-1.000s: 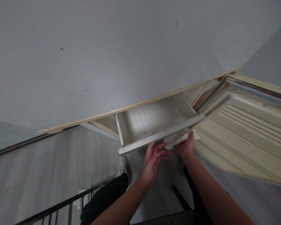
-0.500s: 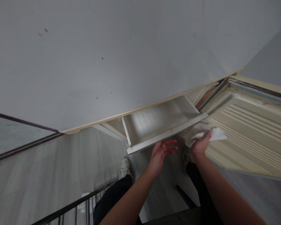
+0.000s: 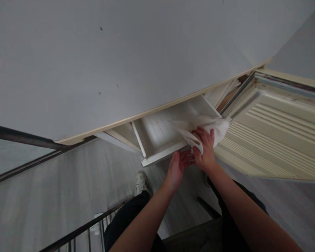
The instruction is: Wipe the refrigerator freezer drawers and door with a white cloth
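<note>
Right hand (image 3: 205, 150) closed on a white cloth (image 3: 219, 127), which lies over and around its fingers at the right-hand end of a pulled-out drawer (image 3: 152, 133). The cloth's long axis runs roughly sideways, along the drawer front (image 3: 164, 153); its fuller end points to the right of the gripping hand, while a thin, blurred tail reaches leftward into the drawer. Left hand (image 3: 175, 169) low and just to the left of the right, thumb and fingers parted, fingertips close to the right hand's thumb; from here one cannot tell whether they touch it or the drawer front. The drawer projects toward the person, its front slanting from near left to far right, its left side wall beyond and to the left of the left hand. Directly beyond both hands, the pale edge strip (image 3: 157, 106) of the tabletop (image 3: 147, 45) overhangs the drawer and limits the room above its rear. To the right of the right hand, a ribbed cream panel (image 3: 273, 133) stands close to the drawer's corner and narrows that side. Wider room lies to the left of the left hand, where grey floor (image 3: 76, 189) extends past a shoe (image 3: 141, 182) toward a dark rail (image 3: 76, 232).
</note>
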`<state>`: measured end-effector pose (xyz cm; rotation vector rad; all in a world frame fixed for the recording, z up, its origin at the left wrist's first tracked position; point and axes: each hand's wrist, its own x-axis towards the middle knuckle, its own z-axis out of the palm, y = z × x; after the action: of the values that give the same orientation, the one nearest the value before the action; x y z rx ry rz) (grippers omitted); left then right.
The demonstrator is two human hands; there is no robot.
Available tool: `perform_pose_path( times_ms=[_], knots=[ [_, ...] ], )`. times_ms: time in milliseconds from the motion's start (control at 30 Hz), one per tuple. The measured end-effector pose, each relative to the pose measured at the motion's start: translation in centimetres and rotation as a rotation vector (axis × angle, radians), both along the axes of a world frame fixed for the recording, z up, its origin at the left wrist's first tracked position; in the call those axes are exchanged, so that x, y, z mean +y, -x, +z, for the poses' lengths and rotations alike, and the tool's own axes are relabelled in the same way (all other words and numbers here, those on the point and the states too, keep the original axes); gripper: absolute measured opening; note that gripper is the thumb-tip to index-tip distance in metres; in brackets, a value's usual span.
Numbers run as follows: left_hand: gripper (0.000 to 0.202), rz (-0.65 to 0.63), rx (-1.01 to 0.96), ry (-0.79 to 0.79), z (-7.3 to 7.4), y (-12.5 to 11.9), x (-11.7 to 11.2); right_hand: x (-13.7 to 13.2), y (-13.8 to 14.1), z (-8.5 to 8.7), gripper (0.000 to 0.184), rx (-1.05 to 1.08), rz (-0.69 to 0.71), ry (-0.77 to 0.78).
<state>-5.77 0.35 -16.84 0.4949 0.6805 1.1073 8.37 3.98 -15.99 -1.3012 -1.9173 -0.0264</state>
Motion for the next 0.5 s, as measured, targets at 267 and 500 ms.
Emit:
perform_pose_path(
  times_ms=[267,500],
  knots=[
    [0.066,0.034,0.018,-0.027,-0.2,-0.3,0.3,1.5,0.2,0.4,0.037,-0.052,-0.103,-0.020],
    [0.066,0.039,0.077,-0.040,-0.8,-0.5,0.2,1.8,0.1,3.9,0.034,-0.266,-0.052,0.234]
  ],
)
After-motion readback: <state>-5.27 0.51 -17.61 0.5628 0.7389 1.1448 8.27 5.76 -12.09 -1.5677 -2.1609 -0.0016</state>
